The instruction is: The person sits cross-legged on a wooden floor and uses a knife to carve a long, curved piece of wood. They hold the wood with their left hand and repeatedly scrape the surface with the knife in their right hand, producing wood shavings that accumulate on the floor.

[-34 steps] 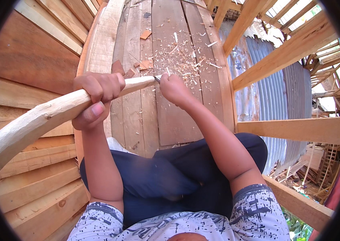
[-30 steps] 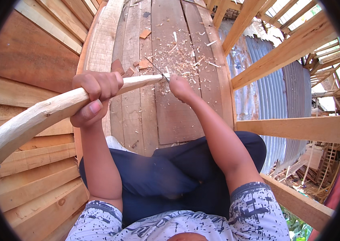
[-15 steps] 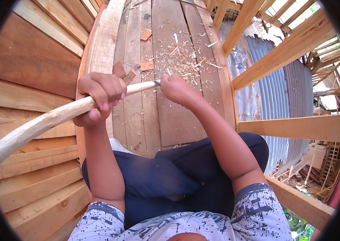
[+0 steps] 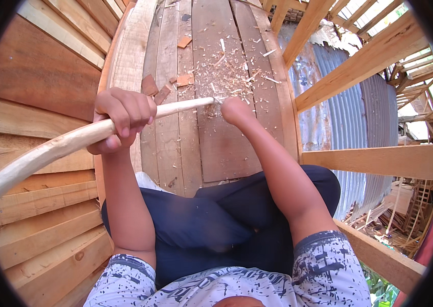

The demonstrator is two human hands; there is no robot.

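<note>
A long, curved, pale peeled wooden stick [image 4: 58, 147] runs from the far left edge up toward the middle. My left hand [image 4: 121, 110] is closed around it, fingers wrapped over the top. At the stick's narrow right end, my right hand [image 4: 237, 111] is closed in a fist. A small metal blade [image 4: 219, 100] shows between that fist and the stick's tip; its handle is hidden in the fingers. Whether the blade touches the tip is hard to make out.
Curled shavings [image 4: 229, 71] and small reddish wood pieces [image 4: 185, 80] lie on the plank floor [image 4: 226, 148]. A stacked plank wall [image 4: 37, 169] stands at left. On the right are wooden rails [image 4: 375, 161] with corrugated metal sheets [image 4: 349, 112] beyond. My crossed legs are below.
My right hand has moved a little to the right with the blade, and more of the stick's narrow end now shows. My left hand keeps its grip and has shifted slightly left.
</note>
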